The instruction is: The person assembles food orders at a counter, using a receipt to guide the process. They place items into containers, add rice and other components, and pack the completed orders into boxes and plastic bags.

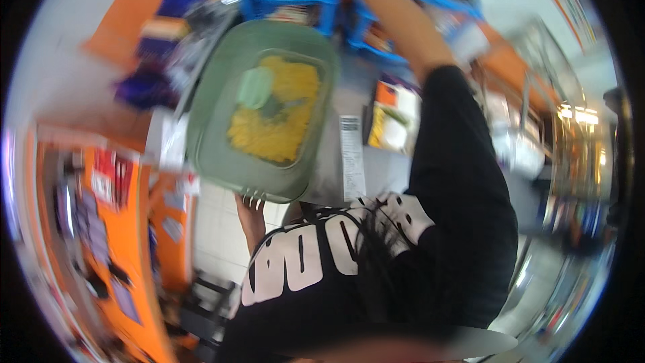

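My left hand grips the near rim of a large green plastic tub, its fingertips curled over the edge. Loose yellow food pieces, too blurred to name closely, cover part of the tub's bottom. Among them lies a small pale green scoop or cup. My right arm stretches far forward over the table toward blue plastic baskets. The right hand itself is beyond the top edge of the picture.
A long printed paper slip and a colourful box lie on the grey table right of the tub. Purple packets crowd the far left. Orange shelving stands at left; a glass-and-metal case is at right.
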Available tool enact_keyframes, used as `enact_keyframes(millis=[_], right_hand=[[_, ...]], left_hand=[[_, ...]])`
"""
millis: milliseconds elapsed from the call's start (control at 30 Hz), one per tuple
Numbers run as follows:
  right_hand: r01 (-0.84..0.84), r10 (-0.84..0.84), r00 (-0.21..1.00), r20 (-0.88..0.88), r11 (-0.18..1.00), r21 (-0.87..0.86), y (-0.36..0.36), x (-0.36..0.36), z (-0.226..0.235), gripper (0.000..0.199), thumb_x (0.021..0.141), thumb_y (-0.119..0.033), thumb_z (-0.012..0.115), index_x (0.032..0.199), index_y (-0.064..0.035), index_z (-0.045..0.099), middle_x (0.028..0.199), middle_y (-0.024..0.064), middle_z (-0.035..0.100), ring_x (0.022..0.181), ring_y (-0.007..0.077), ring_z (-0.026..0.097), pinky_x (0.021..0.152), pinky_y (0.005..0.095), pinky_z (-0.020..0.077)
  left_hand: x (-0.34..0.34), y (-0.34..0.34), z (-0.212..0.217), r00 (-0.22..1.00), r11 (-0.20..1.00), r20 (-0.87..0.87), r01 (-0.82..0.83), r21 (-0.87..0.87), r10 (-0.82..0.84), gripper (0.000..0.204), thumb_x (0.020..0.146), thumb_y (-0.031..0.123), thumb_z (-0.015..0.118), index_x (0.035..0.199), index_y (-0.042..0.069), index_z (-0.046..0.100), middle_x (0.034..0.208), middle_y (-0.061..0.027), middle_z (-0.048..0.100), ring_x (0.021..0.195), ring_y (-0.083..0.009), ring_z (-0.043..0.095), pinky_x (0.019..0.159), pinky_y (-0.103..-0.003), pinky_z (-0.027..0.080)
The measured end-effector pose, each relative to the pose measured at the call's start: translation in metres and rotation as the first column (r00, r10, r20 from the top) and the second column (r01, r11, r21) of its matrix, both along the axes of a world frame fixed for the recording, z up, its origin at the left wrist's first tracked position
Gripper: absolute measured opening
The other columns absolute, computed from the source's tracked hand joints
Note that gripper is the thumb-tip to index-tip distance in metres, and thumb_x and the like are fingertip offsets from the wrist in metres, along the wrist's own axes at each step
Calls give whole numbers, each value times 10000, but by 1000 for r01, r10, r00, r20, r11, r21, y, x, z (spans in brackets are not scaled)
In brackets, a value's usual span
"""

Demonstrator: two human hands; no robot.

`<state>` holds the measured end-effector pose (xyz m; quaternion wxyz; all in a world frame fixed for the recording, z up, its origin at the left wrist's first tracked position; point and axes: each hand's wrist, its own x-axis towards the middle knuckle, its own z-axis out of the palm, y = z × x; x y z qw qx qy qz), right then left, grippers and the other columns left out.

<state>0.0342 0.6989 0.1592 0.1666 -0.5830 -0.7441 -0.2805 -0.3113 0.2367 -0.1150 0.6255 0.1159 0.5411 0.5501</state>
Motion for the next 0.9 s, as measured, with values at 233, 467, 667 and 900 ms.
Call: enact_keyframes(millis=[233, 467, 667, 900], right_hand=[[-73, 60, 943, -328, 997, -26, 10, -34, -12, 207, 808, -184, 571, 906, -105, 736, 926, 128, 709, 910, 306, 683, 726, 448, 549], [-123, 120, 948, -295, 992, 7, -8, -34, 1, 199, 807, -193, 600, 937, -98, 717, 936, 123, 699, 816, 311, 671, 782, 462, 516], [57, -3, 816, -578, 995, 76, -35, -16, 14, 166, 769, -200, 678, 905, -108, 700, 900, 99, 697, 805, 298, 672, 685, 443, 526], [-348, 511, 187, -839, 833, 430, -319, 66, -36, 258, 864, -185, 677, 1063, -43, 593, 859, 62, 678, 751, 124, 636, 653, 278, 494]], left_hand=[[-28, 12, -19, 996, 992, 15, 90, -88, -89, 656, 924, 539, 480, 1352, 50, 387, 1324, -141, 436, 1191, -302, 477, 1027, -464, 399], [-24, 16, -4, 993, 992, -15, 119, -36, -119, 739, 915, 577, 475, 1396, 36, 326, 1367, -164, 385, 1265, -310, 408, 1060, -466, 360], [-16, 5, 18, 994, 998, -92, 61, 1, -61, 776, 924, 565, 470, 1403, -15, 282, 1418, -173, 319, 1308, -299, 358, 1098, -444, 307], [-17, 8, 42, 993, 996, -111, 52, 76, -44, 655, 959, 511, 431, 1373, 10, 353, 1375, -152, 381, 1303, -264, 367, 1101, -414, 302]])
